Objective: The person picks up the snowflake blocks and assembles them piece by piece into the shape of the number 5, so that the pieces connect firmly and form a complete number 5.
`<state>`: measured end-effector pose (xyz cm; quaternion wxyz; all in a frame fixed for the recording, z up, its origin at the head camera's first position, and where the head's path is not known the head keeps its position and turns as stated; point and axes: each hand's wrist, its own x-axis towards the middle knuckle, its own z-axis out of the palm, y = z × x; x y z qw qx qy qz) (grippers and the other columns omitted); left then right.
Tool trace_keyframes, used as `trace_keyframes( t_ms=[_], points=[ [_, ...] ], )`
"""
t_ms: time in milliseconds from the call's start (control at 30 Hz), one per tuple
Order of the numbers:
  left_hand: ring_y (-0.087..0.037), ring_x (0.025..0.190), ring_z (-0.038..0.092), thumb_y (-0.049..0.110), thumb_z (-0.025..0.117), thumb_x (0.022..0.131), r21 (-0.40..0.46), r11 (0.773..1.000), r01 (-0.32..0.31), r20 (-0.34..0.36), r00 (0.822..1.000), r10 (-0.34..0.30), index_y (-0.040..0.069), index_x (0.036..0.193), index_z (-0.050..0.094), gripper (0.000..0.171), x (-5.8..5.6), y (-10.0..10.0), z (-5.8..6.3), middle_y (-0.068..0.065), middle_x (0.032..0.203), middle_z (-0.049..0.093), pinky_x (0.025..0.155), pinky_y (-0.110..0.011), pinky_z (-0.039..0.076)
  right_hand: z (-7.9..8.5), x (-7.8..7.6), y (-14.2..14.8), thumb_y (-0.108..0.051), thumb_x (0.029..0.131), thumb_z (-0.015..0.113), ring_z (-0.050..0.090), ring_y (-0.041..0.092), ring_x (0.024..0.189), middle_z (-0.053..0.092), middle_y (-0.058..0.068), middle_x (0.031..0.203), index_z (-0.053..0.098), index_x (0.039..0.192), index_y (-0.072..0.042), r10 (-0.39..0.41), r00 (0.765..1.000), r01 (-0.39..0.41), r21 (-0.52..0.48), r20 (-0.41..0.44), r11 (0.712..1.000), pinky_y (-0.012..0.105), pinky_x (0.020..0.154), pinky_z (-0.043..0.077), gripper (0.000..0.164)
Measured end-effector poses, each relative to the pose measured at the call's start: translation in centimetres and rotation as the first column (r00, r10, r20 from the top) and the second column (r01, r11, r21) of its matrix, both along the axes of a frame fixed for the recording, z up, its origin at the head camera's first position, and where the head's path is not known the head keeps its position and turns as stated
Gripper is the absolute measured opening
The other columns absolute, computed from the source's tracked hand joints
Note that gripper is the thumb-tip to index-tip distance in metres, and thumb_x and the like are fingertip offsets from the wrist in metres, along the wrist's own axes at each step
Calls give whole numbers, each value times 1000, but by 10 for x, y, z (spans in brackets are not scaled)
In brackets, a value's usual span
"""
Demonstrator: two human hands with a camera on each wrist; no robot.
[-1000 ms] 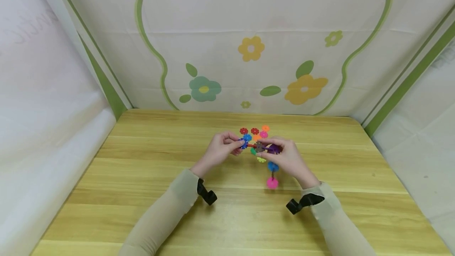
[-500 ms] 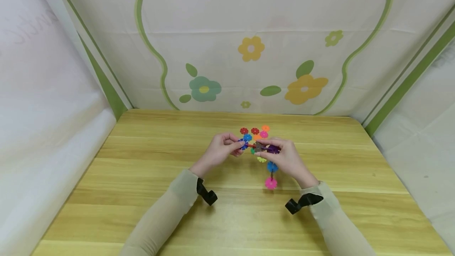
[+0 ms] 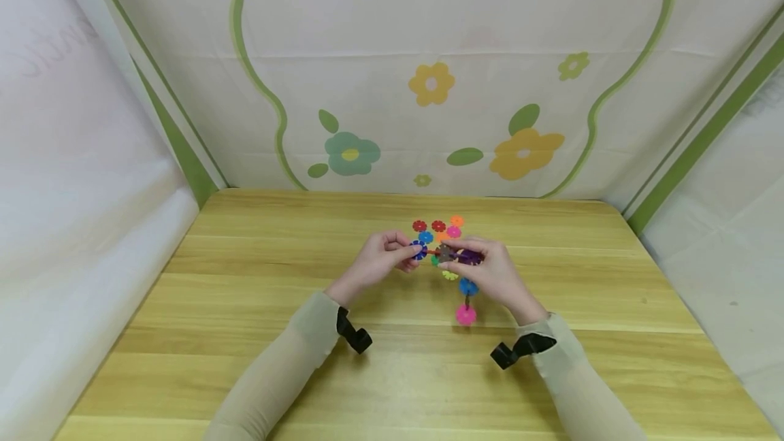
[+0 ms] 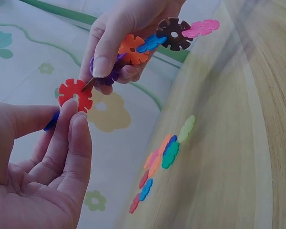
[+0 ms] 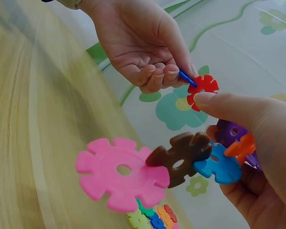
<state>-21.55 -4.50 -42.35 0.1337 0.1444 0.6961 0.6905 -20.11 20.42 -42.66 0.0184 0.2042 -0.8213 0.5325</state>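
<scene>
"What's the left hand [image 3: 387, 255] got?"

"It's pinching a dark blue disc [image 3: 418, 250], with a red disc [image 4: 66, 91] joined on, towards the other hand."

"And the right hand [image 3: 495, 269]?"

"Gripping a disc chain [image 4: 154, 43] around its purple disc [image 5: 226, 130]; the pink disc [image 5: 102, 174] ends it, on that hand's near side. Loose discs [image 3: 438, 226] lie on the table [image 3: 392, 373] between and beyond both hands."
</scene>
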Motion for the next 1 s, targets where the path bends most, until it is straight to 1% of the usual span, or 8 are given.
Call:
trace_keyframes(
  t_ms=[167,267,333,400,533,667,933,1000],
  points=[
    [-27,79,72,9,66,101,21,1000,-7,10,1000,6,-2,99,61,12,-1,-1,-1,-27,96,72,84,-52,58,2,0,2,-24,88,83,70,24,102,70,7,122,73,127,-13,-13,999,15,-42,49,999,31,79,60,42],
    [-20,75,72,8,65,101,22,1000,-18,9,1000,18,-2,99,61,11,-2,-2,-1,-26,95,72,84,-52,59,3,0,4,-28,93,79,69,29,96,71,5,119,72,128,-11,-15,998,18,-46,55,999,29,74,59,39],
    [-19,74,71,7,65,101,21,1000,-23,8,1000,23,-2,99,61,11,-2,-2,-1,-27,95,72,84,-53,58,2,0,5,-28,96,75,67,36,91,72,5,114,72,128,-9,-4,999,6,-47,51,999,30,69,58,37],
    [-19,74,71,7,65,101,19,999,-26,6,1000,26,-2,98,61,11,-2,-3,1,-26,95,72,85,-54,58,2,0,6,-28,97,73,64,44,90,73,4,111,72,127,-12,1,999,2,-51,54,999,29,67,57,34],
    [-20,75,72,9,66,101,16,1000,-22,-2,1000,22,-3,99,62,13,-2,-4,3,-26,95,72,85,-53,58,0,-1,6,-29,97,74,63,49,93,72,4,111,72,127,-16,2,997,3,-70,78,998,30,68,58,33],
    [-22,78,72,11,67,101,2,1000,-2,-20,1000,2,-3,99,62,15,-2,-5,3,-24,95,73,85,-53,58,0,0,5,-30,96,74,64,50,97,73,4,113,72,128,-16,-8,995,17,-88,99,996,30,72,59,35],
    [-21,77,72,9,66,101,9,1000,20,-28,999,-20,-3,98,62,13,-3,-5,2,-21,93,73,88,-62,53,1,0,4,-29,97,74,64,49,98,72,7,114,72,125,-12,0,996,10,-100,93,995,34,74,60,33],
    [-26,80,72,10,66,101,-4,1000,30,-33,999,-30,-2,98,62,13,-2,-6,2,-21,93,73,88,-62,53,1,0,4,-26,97,74,65,48,97,72,8,112,72,121,-11,2,996,8,-111,89,994,35,75,60,29]
  ],
)
